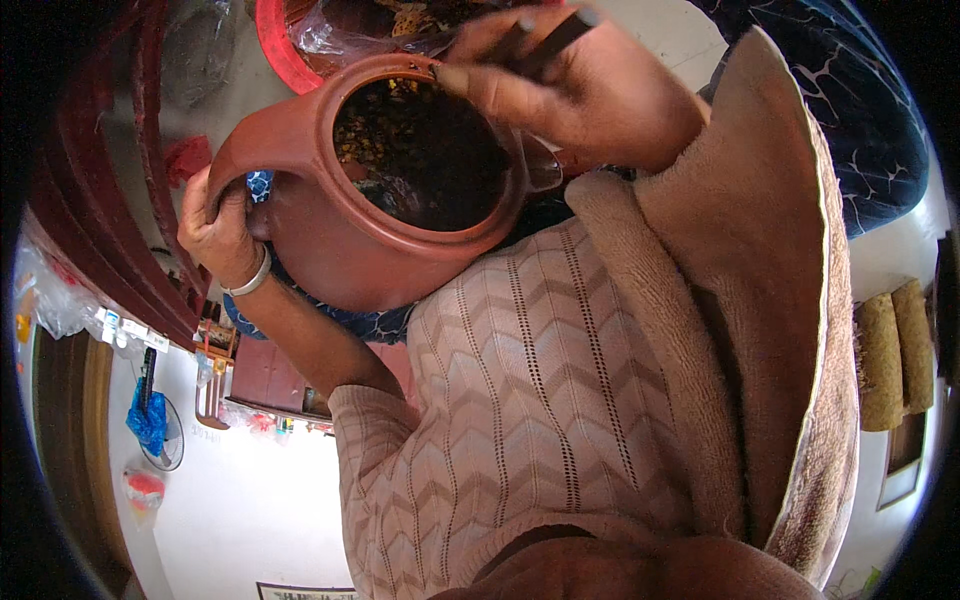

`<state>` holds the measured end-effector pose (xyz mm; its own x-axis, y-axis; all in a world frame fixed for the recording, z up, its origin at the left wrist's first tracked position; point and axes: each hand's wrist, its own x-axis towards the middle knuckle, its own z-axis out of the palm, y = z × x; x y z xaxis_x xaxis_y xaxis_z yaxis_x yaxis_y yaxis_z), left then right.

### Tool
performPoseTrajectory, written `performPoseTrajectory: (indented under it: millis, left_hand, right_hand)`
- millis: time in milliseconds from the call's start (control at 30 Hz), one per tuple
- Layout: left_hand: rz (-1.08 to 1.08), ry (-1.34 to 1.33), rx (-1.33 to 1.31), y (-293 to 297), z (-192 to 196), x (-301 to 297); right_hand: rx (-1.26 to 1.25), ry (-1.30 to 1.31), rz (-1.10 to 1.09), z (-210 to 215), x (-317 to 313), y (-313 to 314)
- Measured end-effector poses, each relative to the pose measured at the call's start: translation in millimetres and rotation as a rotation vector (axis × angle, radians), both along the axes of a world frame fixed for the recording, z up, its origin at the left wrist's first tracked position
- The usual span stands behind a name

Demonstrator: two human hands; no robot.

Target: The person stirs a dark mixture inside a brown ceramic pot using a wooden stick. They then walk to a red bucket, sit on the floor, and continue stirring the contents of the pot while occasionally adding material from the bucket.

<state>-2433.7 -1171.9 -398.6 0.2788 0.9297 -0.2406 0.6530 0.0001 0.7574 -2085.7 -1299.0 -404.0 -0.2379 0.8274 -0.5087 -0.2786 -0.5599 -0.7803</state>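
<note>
A big reddish-brown clay pot (320,255) with a loop handle (255,140) is tilted against my lap, its round mouth facing up. Dark, wet-looking leafy bits (420,150), with some yellowish ones, lie inside. My left hand (222,238) is wrapped around the handle on the left side. At the far right of the rim, my right hand (595,100) is closed around two dark sticks that look like chopsticks (555,42); their blunt ends stick out above the knuckles. The thumb is close to the rim, and motion blurs the fingers. The sticks' other ends are hidden.
Beyond the pot stands a red basin (272,45) lined with see-through plastic (365,35) and holding dark bits. Dark red curved slats (110,200) rise at the left. A tan towel-like cloth (740,200) hangs beside my right arm.
</note>
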Motion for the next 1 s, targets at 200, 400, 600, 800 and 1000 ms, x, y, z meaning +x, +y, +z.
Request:
performPoseTrajectory:
  millis: [200,400,600,800,1000]
  left_hand:
    - [-0.004,0.041,0.039,-2.1,0.9,0.1]
    - [-0.067,0.042,0.076,0.9,-1.3,10.3]
    - [0.029,0.027,0.004,1.6,-4.6,-7.4]
    - [0.03,-0.043,-0.088,6.3,-7.4,-24.5]
    - [0.17,0.029,0.043,-3.1,-8.8,-7.4]
  right_hand:
    - [0.193,-0.119,0.368,22.6,31.1,23.8]
    - [0.385,-0.195,0.149,-7.1,9.4,18.1]
    - [0.153,-0.074,0.156,-4.7,-9.9,11.0]
    - [0.572,-0.249,0.136,-43.9,-59.5,-20.1]
    - [0.51,-0.194,0.15,-29.7,-42.7,-11.3]
